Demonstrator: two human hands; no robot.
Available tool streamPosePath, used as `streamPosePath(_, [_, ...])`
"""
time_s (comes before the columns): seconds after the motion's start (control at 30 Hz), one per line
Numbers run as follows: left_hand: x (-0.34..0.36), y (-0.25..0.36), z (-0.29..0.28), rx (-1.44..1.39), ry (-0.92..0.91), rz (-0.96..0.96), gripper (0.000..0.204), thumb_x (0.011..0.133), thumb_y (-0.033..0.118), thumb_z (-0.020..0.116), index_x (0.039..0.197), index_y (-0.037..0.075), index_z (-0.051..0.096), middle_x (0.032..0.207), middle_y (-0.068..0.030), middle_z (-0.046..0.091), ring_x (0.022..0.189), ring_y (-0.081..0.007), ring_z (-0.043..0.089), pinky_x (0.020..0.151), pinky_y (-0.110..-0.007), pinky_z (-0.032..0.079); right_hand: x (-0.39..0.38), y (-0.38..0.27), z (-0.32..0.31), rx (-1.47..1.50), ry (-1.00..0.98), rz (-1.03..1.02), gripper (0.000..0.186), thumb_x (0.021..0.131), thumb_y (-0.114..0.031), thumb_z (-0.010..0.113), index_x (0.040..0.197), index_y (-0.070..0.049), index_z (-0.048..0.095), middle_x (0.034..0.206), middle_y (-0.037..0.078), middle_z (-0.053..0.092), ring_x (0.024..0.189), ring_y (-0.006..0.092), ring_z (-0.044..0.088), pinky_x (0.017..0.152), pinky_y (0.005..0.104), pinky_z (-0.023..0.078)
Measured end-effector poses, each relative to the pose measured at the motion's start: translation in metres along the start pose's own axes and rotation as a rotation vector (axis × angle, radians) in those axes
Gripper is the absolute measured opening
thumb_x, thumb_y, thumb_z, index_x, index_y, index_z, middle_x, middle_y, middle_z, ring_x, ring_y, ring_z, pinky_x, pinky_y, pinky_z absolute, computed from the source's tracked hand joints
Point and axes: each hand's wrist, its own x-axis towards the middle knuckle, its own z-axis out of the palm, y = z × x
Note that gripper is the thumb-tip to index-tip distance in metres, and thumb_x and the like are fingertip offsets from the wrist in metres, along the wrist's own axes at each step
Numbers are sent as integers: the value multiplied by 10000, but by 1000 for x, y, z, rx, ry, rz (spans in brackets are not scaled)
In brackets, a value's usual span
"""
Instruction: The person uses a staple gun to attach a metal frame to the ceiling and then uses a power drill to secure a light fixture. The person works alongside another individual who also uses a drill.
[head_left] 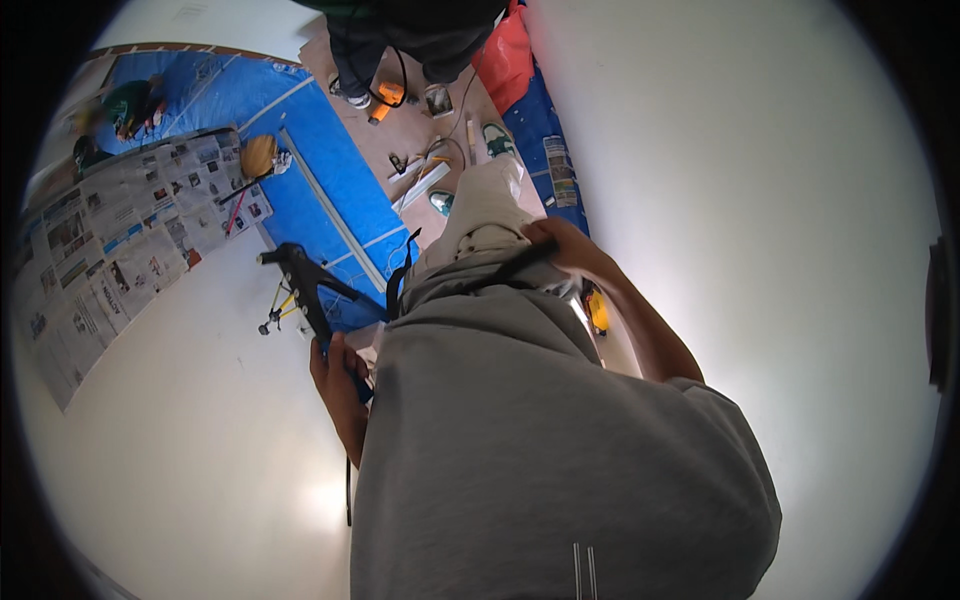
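Observation:
My left hand (338, 378) is closed around the lower part of a long black hand tool (308, 285), with a bit of blue showing by my fingers. The tool's head points up and left, at my left side. A small yellow-and-black piece (283, 308) shows beside it, and I cannot tell whether they are joined. At my waist, my right hand (568, 250) is closed on the end of a black strap-like piece (520, 264), which crosses the hem of my grey shirt (540, 420). A yellow-and-black object (596, 310) shows by my right hip, partly hidden by my forearm.
Newspaper sheets (120, 240) cover a surface at the left. Blue sheeting (350, 200) with a long pale rail (335, 215) lies beyond. A person in dark trousers (400, 40) stands ahead near an orange tool (388, 97) and loose cable. A red bag (505, 60) lies by the right wall (760, 200).

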Motion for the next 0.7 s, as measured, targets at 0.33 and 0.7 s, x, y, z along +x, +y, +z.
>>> streamPosePath(0.33, [9, -10, -6, -34, -71, -11, 188, 1011, 201, 650, 1081, 63, 543, 647, 28, 420, 491, -82, 433, 446, -250, 349, 41, -8, 27, -400, 15, -226, 315, 920, -61, 536, 1192, 0, 684, 1076, 252, 704, 1044, 412, 678, 922, 424, 521])
streamPosePath(0.7, [15, -31, -17, 103, -118, 30, 183, 992, 187, 677, 1037, 44, 570, 633, 23, 473, 496, -84, 455, 455, -262, 358, 28, -19, 13, -421, 113, -265, 275, 922, -73, 518, 1132, -20, 687, 1019, 258, 705, 1018, 434, 676, 874, 478, 524])
